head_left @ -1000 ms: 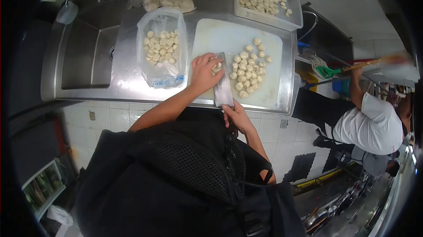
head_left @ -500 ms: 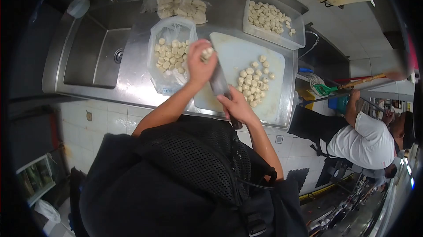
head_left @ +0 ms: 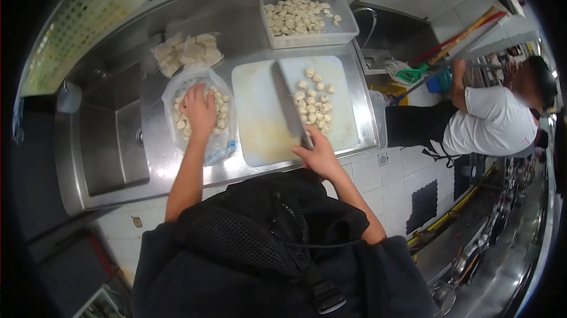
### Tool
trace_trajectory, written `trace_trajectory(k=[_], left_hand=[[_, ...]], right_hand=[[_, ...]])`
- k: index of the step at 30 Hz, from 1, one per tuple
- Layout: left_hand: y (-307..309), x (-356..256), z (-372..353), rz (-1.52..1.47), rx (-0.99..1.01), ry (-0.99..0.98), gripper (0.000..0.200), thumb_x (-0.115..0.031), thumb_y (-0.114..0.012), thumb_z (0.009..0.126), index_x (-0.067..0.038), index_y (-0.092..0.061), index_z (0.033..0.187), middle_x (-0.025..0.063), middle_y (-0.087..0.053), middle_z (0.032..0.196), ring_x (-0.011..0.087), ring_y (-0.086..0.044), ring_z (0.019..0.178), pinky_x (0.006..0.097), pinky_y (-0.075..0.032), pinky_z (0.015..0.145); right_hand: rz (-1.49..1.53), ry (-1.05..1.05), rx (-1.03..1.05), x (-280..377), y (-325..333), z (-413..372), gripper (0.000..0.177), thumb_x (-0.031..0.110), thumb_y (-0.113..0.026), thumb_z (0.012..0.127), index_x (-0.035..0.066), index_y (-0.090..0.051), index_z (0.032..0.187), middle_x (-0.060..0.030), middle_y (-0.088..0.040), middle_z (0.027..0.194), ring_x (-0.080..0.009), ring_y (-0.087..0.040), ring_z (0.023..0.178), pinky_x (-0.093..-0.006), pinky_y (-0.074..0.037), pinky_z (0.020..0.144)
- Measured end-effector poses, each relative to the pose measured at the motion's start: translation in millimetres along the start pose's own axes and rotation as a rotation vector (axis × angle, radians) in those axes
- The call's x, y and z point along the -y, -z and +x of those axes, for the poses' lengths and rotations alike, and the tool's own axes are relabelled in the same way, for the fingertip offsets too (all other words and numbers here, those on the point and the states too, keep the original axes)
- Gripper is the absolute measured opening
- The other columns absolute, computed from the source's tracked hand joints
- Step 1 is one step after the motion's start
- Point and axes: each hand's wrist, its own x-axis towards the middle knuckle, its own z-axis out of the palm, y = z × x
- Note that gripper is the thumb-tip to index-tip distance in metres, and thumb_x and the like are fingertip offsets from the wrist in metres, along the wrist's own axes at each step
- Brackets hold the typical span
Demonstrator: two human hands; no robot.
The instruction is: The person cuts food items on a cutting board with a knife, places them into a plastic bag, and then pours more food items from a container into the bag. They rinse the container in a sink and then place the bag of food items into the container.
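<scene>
My left hand (head_left: 199, 107) reaches into an open plastic bag (head_left: 222, 136) of pale round balls (head_left: 221, 107), its fingers somewhat apart over them; whether any ball is under the palm is hidden. My right hand (head_left: 321, 154) is closed round the handle of a large knife (head_left: 288, 100), whose blade lies across the white cutting board (head_left: 254, 90). Several balls (head_left: 311, 104) are grouped on the board just right of the blade.
A clear plastic tub (head_left: 313, 40) of pale pieces stands behind the board. Filled bags (head_left: 188, 52) lie at the back left, beside a steel sink (head_left: 112, 135). A person in a white shirt (head_left: 493, 120) stands at the right, near a green-headed tool (head_left: 411, 74).
My left hand has moved from beside the knife, where it held pale balls, leftward into the bag. My right hand keeps the knife on the board. The camera view has shifted.
</scene>
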Motion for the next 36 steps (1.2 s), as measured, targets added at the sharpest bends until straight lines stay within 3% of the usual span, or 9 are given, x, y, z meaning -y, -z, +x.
trace_trajectory(k=[2, 7, 9, 13, 20, 23, 26, 29, 36], left_hand=[[-16, -55, 13, -0.264, -0.037, -0.124, 0.034, -0.024, -0.069, 0.104, -0.011, -0.072, 0.136, 0.0139, -0.066, 0.145, 0.0371, -0.057, 0.140, 0.0575, -0.039, 0.117], [-73, -206, 51, -0.533, 0.541, -0.501, 0.038, -0.008, -0.069, 0.096, -0.012, -0.073, 0.134, 0.0114, -0.066, 0.144, 0.0373, -0.059, 0.135, 0.0525, -0.046, 0.114], [-95, -241, 59, -0.236, 0.688, -0.789, 0.048, 0.004, -0.067, 0.091, -0.014, -0.074, 0.135, 0.0166, -0.065, 0.141, 0.0426, -0.058, 0.134, 0.0501, -0.049, 0.114], [-130, -268, 74, 0.013, 0.965, -0.812, 0.048, 0.003, -0.066, 0.092, -0.016, -0.073, 0.135, 0.0124, -0.060, 0.147, 0.0376, -0.055, 0.142, 0.0534, -0.049, 0.114], [-141, -186, 74, -0.194, 0.710, -0.407, 0.040, -0.007, -0.070, 0.093, -0.012, -0.073, 0.133, 0.0265, -0.063, 0.130, 0.0450, -0.067, 0.120, 0.0499, -0.054, 0.106], [-92, -147, 24, -0.338, 0.602, -0.004, 0.041, -0.018, -0.079, 0.088, -0.006, -0.074, 0.127, 0.0290, -0.064, 0.117, 0.0454, -0.069, 0.106, 0.0503, -0.057, 0.094], [-53, -143, -64, -0.242, 0.634, 0.036, 0.039, -0.022, -0.080, 0.088, -0.004, -0.074, 0.123, 0.0267, -0.063, 0.113, 0.0459, -0.069, 0.103, 0.0502, -0.058, 0.093], [-37, -152, -103, -0.277, 0.396, 0.069, 0.039, -0.027, -0.081, 0.093, -0.001, -0.075, 0.121, 0.0256, -0.061, 0.116, 0.0460, -0.069, 0.103, 0.0510, -0.057, 0.092], [-25, -146, -106, -0.568, 0.557, 0.331, 0.048, -0.018, -0.081, 0.094, 0.001, -0.068, 0.136, 0.0234, -0.061, 0.129, 0.0346, -0.074, 0.101, 0.0434, -0.061, 0.092]], right_hand=[[0.048, -0.033, -0.108, -12, 25, -21, 0.053, 0.004, -0.079, 0.098, 0.004, -0.056, 0.146, -0.0056, -0.066, 0.087, -0.0117, -0.057, 0.058, -0.0303, -0.046, 0.050], [0.233, -0.044, -0.416, -34, 43, -55, 0.040, 0.003, -0.076, 0.101, 0.001, -0.058, 0.137, -0.0025, -0.064, 0.083, -0.0099, -0.057, 0.052, -0.0271, -0.044, 0.046], [0.276, -0.025, -0.440, -35, 45, -60, 0.041, 0.003, -0.076, 0.101, 0.001, -0.058, 0.138, -0.0028, -0.064, 0.084, -0.0098, -0.057, 0.052, -0.0271, -0.044, 0.046], [0.333, -0.021, -0.466, -41, 54, -76, 0.047, 0.001, -0.076, 0.100, 0.000, -0.057, 0.143, -0.0038, -0.066, 0.089, -0.0098, -0.057, 0.053, -0.0272, -0.045, 0.047], [0.200, -0.110, -0.325, -65, 86, -84, 0.063, -0.002, -0.077, 0.099, 0.003, -0.050, 0.156, -0.0065, -0.067, 0.092, -0.0114, -0.059, 0.057, -0.0294, -0.047, 0.049], [0.161, -0.126, -0.200, -52, 85, -81, 0.059, 0.003, -0.077, 0.101, 0.004, -0.051, 0.155, -0.0067, -0.068, 0.088, -0.0117, -0.060, 0.057, -0.0303, -0.048, 0.049], [0.068, -0.109, -0.066, -43, 75, -69, 0.051, 0.013, -0.074, 0.105, 0.005, -0.056, 0.152, -0.0098, -0.069, 0.084, -0.0122, -0.062, 0.056, -0.0326, -0.049, 0.050], [-0.324, -0.045, 0.037, -40, 63, -55, 0.050, 0.025, -0.075, 0.105, 0.005, -0.059, 0.147, -0.0265, -0.076, 0.096, -0.0445, -0.075, 0.088, -0.0491, -0.058, 0.079], [-0.612, 0.087, 0.069, -44, 41, -41, 0.046, 0.026, -0.074, 0.103, 0.005, -0.060, 0.142, -0.0280, -0.077, 0.101, -0.0520, -0.073, 0.099, -0.0581, -0.056, 0.084]])
